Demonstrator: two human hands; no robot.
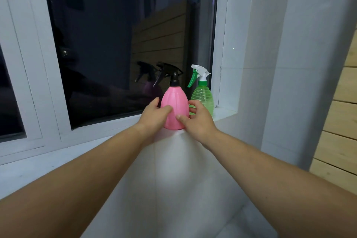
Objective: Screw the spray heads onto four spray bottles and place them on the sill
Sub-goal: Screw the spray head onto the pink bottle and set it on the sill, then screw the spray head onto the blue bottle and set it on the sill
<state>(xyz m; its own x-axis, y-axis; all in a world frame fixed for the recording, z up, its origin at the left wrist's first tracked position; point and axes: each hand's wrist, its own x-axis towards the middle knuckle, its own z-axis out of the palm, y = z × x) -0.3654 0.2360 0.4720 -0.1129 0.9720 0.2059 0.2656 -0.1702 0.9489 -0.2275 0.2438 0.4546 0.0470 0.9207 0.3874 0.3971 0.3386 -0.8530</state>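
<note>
A pink spray bottle point(174, 106) with a black spray head point(170, 74) stands upright on the white window sill point(224, 115). My left hand point(154, 114) holds its left side, thumb across the front. My right hand point(199, 120) holds its right side, thumb on the lower front and fingers round the back. Just to the right stands a clear green spray bottle point(204, 98) with a white and green spray head point(199, 74), upright and close to the window's right corner. My right hand's fingers lie between the two bottles.
The dark window pane point(116, 44) rises directly behind the bottles and reflects them. A white wall column point(270, 63) stands to the right, with wooden panelling point(343, 121) beyond it. The sill runs on to the left point(87, 137).
</note>
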